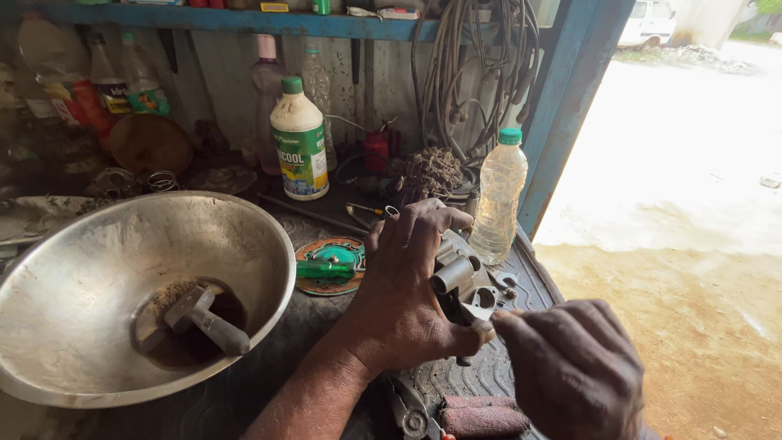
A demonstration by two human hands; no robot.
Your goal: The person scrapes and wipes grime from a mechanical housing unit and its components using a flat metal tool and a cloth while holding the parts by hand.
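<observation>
Right hand (574, 371) is seen lowest in frame, at the bench's near right corner, fingers curled together; thumb and forefinger are pinched at the lower end of a grey metal casting (463, 281). Whether a small tool is gripped between them cannot be told.

Left hand (407, 293) is wrapped around the casting from the left, fingers over its top, thumb beneath. The casting is held clear above the black ribbed mat (489, 371), near the bench's right edge. A short tube and a round bore are visible on its face.

Two rust-coloured rolls (481, 415) are laid on the mat at the near edge, with plier-like jaws (407, 415) just beside them.

A large steel bowl (73, 326) is set at the left of the bench, tilted; dark liquid and a grey metal part (208, 318) are contained in it.

A round lid (326, 265) with a green-handled tool (322, 269) across it is placed between bowl and left hand.

A clear bottle with green cap (498, 195) is stood upright at the right edge, behind the casting. A white bottle with green label (300, 143) is stood toward the back edge, with other bottles farther left.
</observation>
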